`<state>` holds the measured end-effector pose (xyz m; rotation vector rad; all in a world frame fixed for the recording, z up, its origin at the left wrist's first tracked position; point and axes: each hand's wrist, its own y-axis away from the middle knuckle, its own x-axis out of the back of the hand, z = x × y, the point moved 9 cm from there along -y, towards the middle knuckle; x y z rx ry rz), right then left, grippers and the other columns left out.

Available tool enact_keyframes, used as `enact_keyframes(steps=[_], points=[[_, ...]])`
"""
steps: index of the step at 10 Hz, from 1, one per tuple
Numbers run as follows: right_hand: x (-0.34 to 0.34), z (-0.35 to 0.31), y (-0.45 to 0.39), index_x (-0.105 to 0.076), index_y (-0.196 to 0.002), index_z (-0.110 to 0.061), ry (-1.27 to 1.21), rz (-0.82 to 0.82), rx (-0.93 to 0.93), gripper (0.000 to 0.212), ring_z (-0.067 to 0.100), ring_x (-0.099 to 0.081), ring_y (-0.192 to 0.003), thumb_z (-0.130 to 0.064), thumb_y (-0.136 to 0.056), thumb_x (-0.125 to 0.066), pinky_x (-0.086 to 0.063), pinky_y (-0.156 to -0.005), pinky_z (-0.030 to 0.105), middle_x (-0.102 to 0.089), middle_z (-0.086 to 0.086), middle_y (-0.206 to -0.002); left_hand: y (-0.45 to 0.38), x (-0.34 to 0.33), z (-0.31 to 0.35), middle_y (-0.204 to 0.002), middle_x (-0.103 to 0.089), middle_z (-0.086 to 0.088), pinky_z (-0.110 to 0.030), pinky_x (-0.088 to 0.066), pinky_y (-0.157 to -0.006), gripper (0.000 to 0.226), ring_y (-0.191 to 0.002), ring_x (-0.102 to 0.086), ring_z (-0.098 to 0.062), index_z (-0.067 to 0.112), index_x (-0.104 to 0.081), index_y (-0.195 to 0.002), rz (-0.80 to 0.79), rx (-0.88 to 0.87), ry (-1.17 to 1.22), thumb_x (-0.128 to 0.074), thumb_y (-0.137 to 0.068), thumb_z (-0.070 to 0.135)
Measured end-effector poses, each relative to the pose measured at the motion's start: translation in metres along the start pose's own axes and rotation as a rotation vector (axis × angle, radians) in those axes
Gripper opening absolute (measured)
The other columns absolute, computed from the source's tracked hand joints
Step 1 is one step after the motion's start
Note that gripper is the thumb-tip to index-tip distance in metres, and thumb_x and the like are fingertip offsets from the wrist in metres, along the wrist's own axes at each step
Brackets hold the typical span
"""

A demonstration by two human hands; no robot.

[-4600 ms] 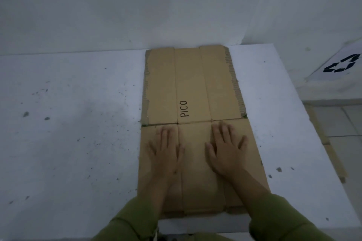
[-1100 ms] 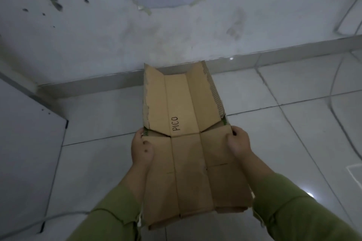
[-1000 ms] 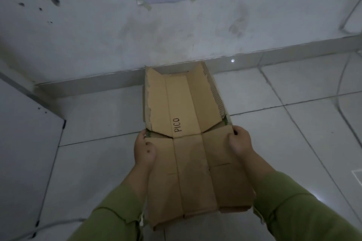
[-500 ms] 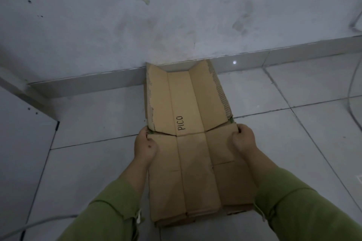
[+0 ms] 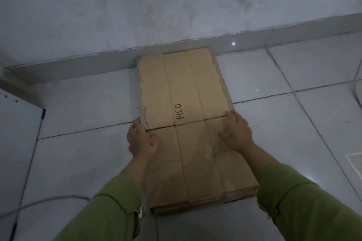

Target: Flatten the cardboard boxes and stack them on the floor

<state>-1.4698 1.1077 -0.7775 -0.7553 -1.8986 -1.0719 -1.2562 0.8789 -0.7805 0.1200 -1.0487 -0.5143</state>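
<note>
A flattened brown cardboard box (image 5: pixel 188 103) marked "PICO" lies flat on the grey tiled floor (image 5: pixel 88 107), its far end against the skirting of the wall. Its near edge shows several layers, so it may rest on other flattened cardboard. My left hand (image 5: pixel 141 141) curls over the box's left edge at the middle crease. My right hand (image 5: pixel 235 131) rests on the box's right side at the same crease, fingers bent over the edge. Both sleeves are green.
A grey wall (image 5: pixel 176 6) with a skirting strip runs behind the cardboard. The corner of a white table (image 5: pixel 17 123) stands at the left. A white cable (image 5: pixel 39 201) lies on the floor at the lower left. Another curves at the right edge.
The cardboard has come down from the air onto the floor and its raised far flaps now lie flat. Both hands went down with it and stay at its side edges.
</note>
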Motion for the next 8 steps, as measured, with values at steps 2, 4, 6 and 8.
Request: enact_keyframes(steps=[2, 4, 6, 8], points=[[-0.059, -0.036, 0.022, -0.005, -0.147, -0.034, 0.223, -0.244, 0.227, 0.084, 0.035, 0.01, -0.145, -0.049, -0.083, -0.057, -0.005, -0.112, 0.063, 0.014, 0.004, -0.158, 0.049, -0.068, 0.028, -0.158, 0.005, -0.009, -0.048, -0.013, -0.117, 0.087, -0.145, 0.005, -0.031, 0.015, 0.002, -0.148, -0.375, -0.403, -0.442, -0.055, -0.085, 0.034], [-0.07, -0.036, 0.019, -0.002, -0.147, -0.039, 0.202, -0.298, 0.225, 0.089, 0.037, 0.018, -0.143, -0.051, -0.081, -0.06, -0.002, -0.111, 0.064, 0.022, 0.002, -0.157, 0.058, -0.103, 0.026, -0.155, 0.027, -0.006, -0.053, -0.004, -0.115, 0.096, -0.143, 0.022, -0.033, 0.026, 0.008, -0.148, -0.573, -0.461, -0.557, -0.06, -0.082, 0.042], [-0.075, -0.034, 0.012, 0.0, -0.147, -0.041, 0.186, -0.318, 0.229, 0.091, 0.036, 0.021, -0.142, -0.051, -0.08, -0.061, -0.001, -0.111, 0.065, 0.024, 0.001, -0.157, 0.05, -0.107, 0.029, -0.154, 0.028, -0.006, -0.056, -0.009, -0.114, 0.097, -0.142, 0.021, -0.035, 0.026, 0.008, -0.148, -0.606, -0.467, -0.602, -0.061, -0.082, 0.041], [-0.065, -0.041, 0.016, -0.004, -0.147, -0.038, 0.2, -0.312, 0.211, 0.087, 0.036, 0.014, -0.144, -0.047, -0.081, -0.061, -0.005, -0.112, 0.063, 0.017, 0.002, -0.158, 0.053, -0.091, 0.038, -0.157, 0.019, -0.006, -0.052, -0.014, -0.117, 0.088, -0.145, 0.012, -0.032, 0.021, 0.003, -0.149, -0.572, -0.476, -0.537, -0.057, -0.086, 0.034]])
